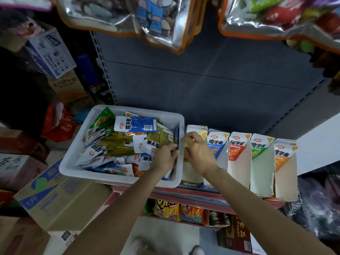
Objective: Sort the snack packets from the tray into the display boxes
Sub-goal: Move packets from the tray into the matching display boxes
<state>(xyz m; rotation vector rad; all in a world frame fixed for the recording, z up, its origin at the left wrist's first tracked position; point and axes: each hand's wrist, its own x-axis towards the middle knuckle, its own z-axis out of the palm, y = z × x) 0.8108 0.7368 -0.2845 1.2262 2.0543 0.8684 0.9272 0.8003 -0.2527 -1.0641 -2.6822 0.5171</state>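
Observation:
A white plastic tray (121, 176) on the shelf holds several snack packets: blue, olive-green, white and red ones, with a blue packet (135, 124) lying on top. To its right stand several open display boxes with yellow (191, 173), blue (218, 142), red (239, 162), green (261, 166) and orange (285, 172) fronts. My left hand (164, 158) is inside the tray's right end, fingers pinching upright blue packets (177, 137) against the tray wall. My right hand (197, 151) hovers over the yellow box with fingers curled; what it holds is hidden.
Cardboard cartons (60, 199) are stacked to the left below the tray. Large foil snack bags (139, 19) hang overhead. A lower shelf (184, 212) carries chip bags. The red shelf edge (193, 192) runs under the tray and boxes. My feet show on the floor below.

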